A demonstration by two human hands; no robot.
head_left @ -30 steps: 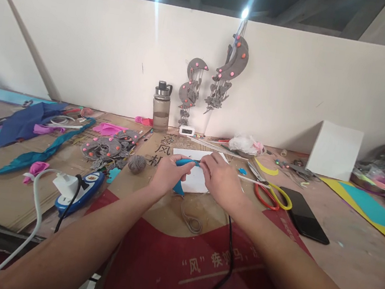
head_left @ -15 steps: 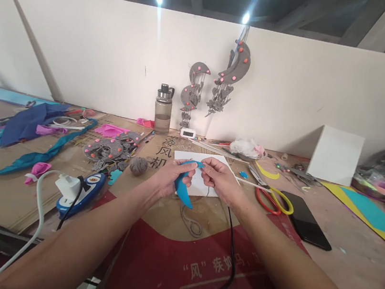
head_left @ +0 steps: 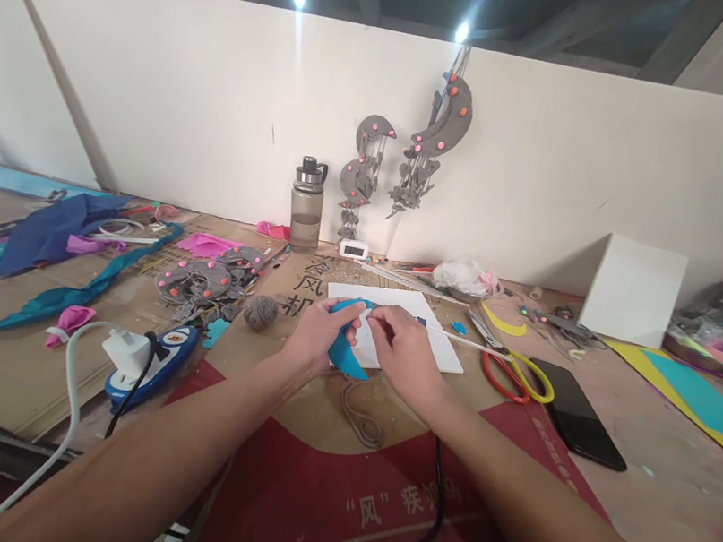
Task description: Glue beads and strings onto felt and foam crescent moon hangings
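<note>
Between thumb and fingers, my left hand [head_left: 317, 332] holds a blue crescent-shaped piece [head_left: 347, 358] that looks like felt, its pointed end hanging down. My right hand [head_left: 409, 355] is closed in a pinch close to the crescent's upper end; what its fingers grip is hidden. Under both hands lies a white sheet or board [head_left: 448, 355]. A loop of grey yarn [head_left: 367, 428] rests on the cardboard just below them, and a ball of grey yarn [head_left: 261, 312] sits to the left.
Scissors [head_left: 531, 382] with red and yellow handles and a black phone [head_left: 584, 418] lie at right. A water bottle [head_left: 306, 213] stands at the back. Left are a blue power strip [head_left: 161, 363] and grey felt pieces [head_left: 203, 284]. A black cable [head_left: 435, 508] crosses the front.
My right hand has turned and its fingers have shifted slightly away from the crescent's upper end. The crescent's lower tip has swung a little to the right. My left hand keeps its hold.
</note>
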